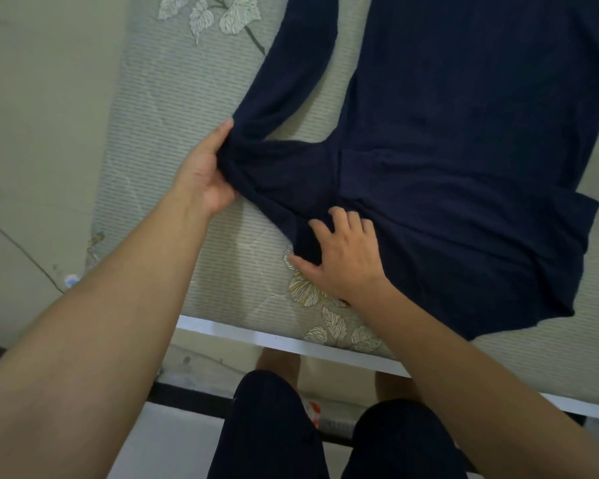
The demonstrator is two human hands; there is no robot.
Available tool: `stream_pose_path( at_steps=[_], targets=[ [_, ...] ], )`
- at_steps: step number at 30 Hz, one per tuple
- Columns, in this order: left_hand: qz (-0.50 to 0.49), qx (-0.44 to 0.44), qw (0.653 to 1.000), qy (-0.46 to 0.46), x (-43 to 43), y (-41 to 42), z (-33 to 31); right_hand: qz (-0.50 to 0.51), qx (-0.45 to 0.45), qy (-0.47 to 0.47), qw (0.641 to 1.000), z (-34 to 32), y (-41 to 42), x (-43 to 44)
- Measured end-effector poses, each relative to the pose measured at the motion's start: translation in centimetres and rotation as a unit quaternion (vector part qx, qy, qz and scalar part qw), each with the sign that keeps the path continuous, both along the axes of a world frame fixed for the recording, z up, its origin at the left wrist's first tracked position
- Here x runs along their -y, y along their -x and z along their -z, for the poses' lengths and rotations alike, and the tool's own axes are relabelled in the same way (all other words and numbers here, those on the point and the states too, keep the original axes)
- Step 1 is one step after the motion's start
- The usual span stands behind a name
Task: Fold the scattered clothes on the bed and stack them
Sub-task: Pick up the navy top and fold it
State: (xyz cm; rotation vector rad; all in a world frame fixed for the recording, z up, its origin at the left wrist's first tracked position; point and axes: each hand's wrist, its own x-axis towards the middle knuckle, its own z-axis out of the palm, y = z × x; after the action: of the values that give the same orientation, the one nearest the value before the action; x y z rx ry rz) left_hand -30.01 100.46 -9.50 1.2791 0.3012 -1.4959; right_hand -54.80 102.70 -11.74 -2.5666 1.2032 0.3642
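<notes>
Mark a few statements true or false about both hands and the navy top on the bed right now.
1. The left hand grips the bent sleeve of the navy top. True.
2. The right hand hovers clear of the fabric. False: it rests on the top, fingers spread.
3. The top is already folded into a compact square. False: its body lies spread out, only the sleeve is bent.
4. The mattress cover is striped with a leaf print. True.
</notes>
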Motion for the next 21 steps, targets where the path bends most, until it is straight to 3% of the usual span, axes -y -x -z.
stream_pose_path(
  at_steps=[6, 11, 15, 17, 21],
  targets=[
    [-0.233, 0.016, 0.972, -0.004, -0.7, -4.2, -0.3, 0.006, 0.016, 0.017, 1.000, -0.1, -1.0, 0.6],
    [-0.162, 0.004, 0.987, 0.019, -2.7, -5.4, -0.1, 0.015, 0.019, 0.043, 0.999, -1.3, -3.4, 0.5],
    [-0.092, 0.030, 0.995, -0.016, -2.8, -6.6, -0.6, -0.083, 0.006, -0.057, 0.995, -0.3, -4.7, 0.5],
    [-0.130, 0.043, 0.990, -0.031, -2.5, -7.3, -0.5, -0.118, -0.056, -0.115, 0.985, 0.8, -4.7, 0.3],
    [-0.204, 0.061, 0.975, -0.063, -2.2, -7.5, 0.1, -0.122, -0.092, -0.154, 0.976, 1.3, -4.9, 0.5]
  ],
)
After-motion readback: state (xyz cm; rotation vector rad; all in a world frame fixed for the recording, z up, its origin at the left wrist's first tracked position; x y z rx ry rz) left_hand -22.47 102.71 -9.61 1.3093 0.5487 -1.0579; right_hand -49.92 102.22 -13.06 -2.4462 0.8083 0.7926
